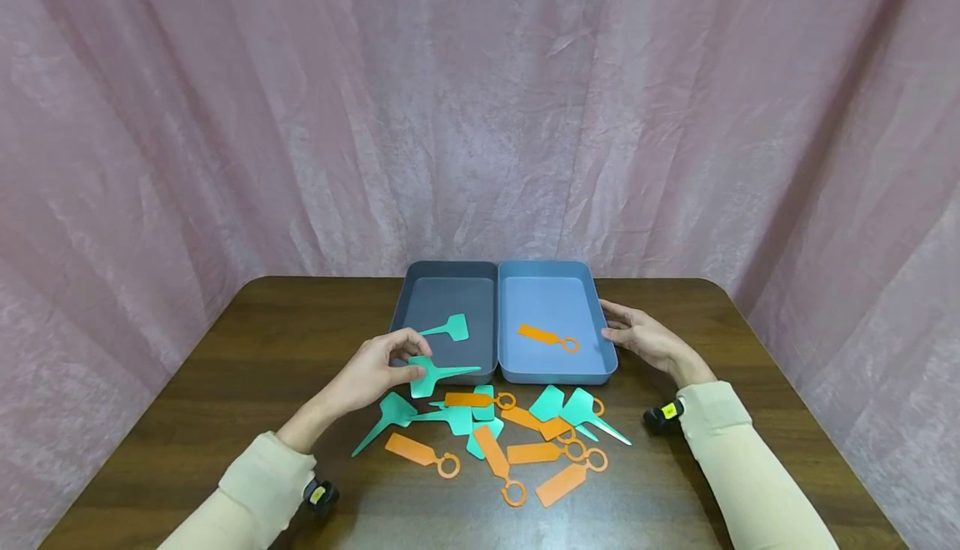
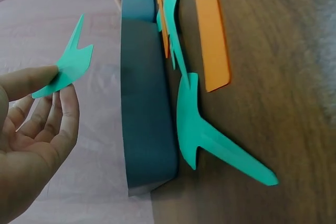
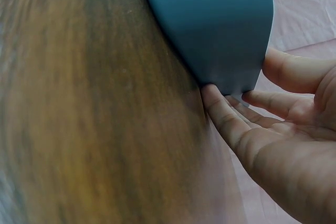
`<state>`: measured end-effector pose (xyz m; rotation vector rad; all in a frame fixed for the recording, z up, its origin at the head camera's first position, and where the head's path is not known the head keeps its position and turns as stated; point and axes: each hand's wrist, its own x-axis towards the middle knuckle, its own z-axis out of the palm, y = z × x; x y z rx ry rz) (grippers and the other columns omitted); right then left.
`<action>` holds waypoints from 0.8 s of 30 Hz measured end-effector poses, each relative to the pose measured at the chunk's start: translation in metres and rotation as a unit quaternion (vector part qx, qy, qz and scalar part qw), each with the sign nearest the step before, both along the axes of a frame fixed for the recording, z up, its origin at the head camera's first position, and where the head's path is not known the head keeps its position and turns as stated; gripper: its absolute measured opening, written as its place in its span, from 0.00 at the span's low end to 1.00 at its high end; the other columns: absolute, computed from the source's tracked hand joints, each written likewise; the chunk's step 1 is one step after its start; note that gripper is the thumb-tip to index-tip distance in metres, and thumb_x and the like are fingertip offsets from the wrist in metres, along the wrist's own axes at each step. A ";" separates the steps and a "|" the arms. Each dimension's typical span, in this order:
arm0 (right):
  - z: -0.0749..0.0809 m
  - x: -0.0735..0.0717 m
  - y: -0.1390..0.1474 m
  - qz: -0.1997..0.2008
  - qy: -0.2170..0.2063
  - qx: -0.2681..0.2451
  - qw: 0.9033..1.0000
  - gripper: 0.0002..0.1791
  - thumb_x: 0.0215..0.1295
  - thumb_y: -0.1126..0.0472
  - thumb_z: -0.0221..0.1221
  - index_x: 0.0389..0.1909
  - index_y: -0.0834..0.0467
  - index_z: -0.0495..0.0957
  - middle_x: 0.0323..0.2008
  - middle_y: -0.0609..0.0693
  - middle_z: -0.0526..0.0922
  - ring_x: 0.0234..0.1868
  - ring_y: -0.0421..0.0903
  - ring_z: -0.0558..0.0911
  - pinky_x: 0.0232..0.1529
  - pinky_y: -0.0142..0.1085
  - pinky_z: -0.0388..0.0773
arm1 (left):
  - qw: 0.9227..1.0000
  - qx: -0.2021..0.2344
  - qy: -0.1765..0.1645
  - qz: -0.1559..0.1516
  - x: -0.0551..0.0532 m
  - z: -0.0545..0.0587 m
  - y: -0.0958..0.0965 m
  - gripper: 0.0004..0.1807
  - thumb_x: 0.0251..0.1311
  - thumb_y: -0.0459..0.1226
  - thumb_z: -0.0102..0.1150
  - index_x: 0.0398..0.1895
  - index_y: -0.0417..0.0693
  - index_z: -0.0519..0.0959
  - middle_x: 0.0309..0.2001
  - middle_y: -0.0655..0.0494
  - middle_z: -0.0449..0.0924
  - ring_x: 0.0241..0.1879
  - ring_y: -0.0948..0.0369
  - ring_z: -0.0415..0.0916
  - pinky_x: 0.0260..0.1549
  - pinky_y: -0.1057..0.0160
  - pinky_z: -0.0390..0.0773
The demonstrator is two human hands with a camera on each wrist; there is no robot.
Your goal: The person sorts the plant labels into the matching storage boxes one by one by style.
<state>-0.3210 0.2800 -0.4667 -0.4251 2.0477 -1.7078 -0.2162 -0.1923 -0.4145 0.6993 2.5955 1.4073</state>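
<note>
My left hand (image 1: pixel 378 371) pinches a green T-shaped plant label (image 1: pixel 426 377) between thumb and fingers, over the front edge of the dark grey tray (image 1: pixel 446 292). In the left wrist view the held label (image 2: pixel 74 65) points its spike upward. Another green label (image 1: pixel 457 327) lies inside that tray. My right hand (image 1: pixel 648 340) rests against the right side of the blue tray (image 1: pixel 546 293), its fingers mostly straight along the outer wall and the thumb at the rim. One orange tag with a ring end (image 1: pixel 542 335) lies in the blue tray.
In front of the trays lies a loose mix of several green labels (image 1: pixel 393 413) and several orange ring tags (image 1: pixel 416 450), some overlapping. The two trays stand side by side on the brown wooden table (image 1: pixel 285 342). A pink curtain (image 1: pixel 480 117) hangs behind.
</note>
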 end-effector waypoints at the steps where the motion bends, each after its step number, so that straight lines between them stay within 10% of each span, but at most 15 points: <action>1: 0.000 0.000 0.000 -0.001 -0.001 0.001 1.000 0.40 0.80 0.71 0.49 0.83 0.66 0.38 0.80 0.70 0.47 0.79 0.69 0.52 0.67 0.37 0.70 | 1.000 0.001 0.001 0.001 -0.001 0.001 0.000 0.09 0.69 0.33 0.66 0.49 0.51 0.81 0.47 0.56 0.83 0.48 0.55 0.79 0.51 0.54 0.80; 24: 0.005 0.000 -0.001 0.003 0.001 0.009 1.000 0.40 0.80 0.70 0.49 0.83 0.66 0.37 0.81 0.70 0.46 0.79 0.68 0.52 0.68 0.38 0.70 | 0.999 0.025 0.005 0.042 -0.035 0.018 0.002 0.10 0.71 0.35 0.64 0.52 0.47 0.81 0.53 0.51 0.82 0.49 0.53 0.78 0.50 0.55 0.79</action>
